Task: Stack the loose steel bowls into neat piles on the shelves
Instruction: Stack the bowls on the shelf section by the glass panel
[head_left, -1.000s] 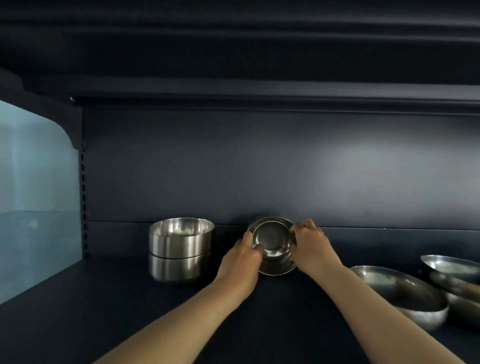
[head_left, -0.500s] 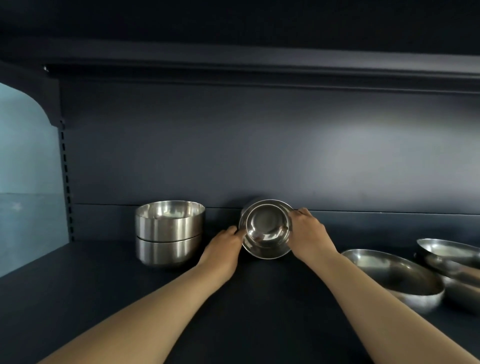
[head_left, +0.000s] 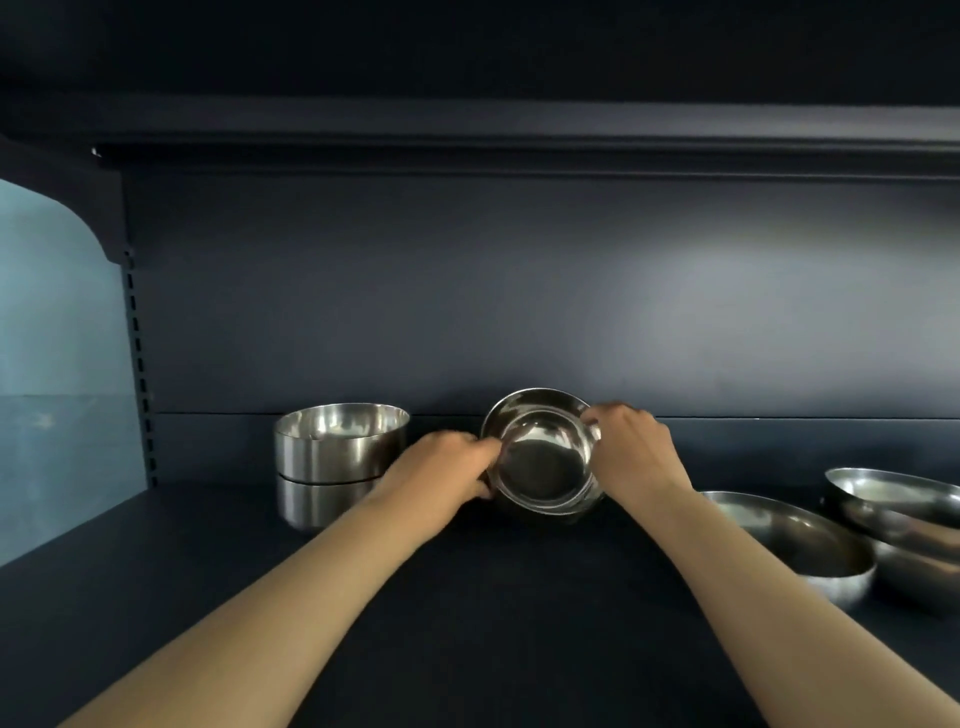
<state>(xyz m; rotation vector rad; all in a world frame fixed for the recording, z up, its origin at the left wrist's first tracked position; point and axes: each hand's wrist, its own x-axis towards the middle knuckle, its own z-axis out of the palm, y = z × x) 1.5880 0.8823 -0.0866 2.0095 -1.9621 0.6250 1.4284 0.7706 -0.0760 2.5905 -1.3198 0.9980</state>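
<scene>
Held between both hands near the back of the shelf (head_left: 467, 597): a small steel bowl (head_left: 543, 457), tipped so its open mouth faces the camera, rim uppermost at the rear, base edge low and seemingly at or just above the shelf surface. Left hand (head_left: 441, 475) curled against the bowl's left rim, fingers hooked at the edge; right hand (head_left: 631, 449) gripping the right rim from above, thumb side toward the mouth. Bowl dead centre between the two, neither hand clearly nearer. No long axis to speak of, being round; only the tilt matters, mouth toward the viewer rather than up. Just to the left, past the left hand, a pile of two deep bowls (head_left: 340, 457), one nested on the other, mouths up, apparently the likeliest home for the held bowl, though sizes hard to compare from here. If so, coming move probably a carry leftward with a roll back to level before lowering. To the right, well apart, a wide shallow bowl (head_left: 800, 551) and, beyond it, a further shallow pile (head_left: 904, 519), cut off by the frame edge. Hard to tell: whether a second bowl sits under the held one, since a doubled rim line shows at its lower edge; whether the base touches the shelf; fingertips behind the rim hidden. Left hand slightly blurred.
</scene>
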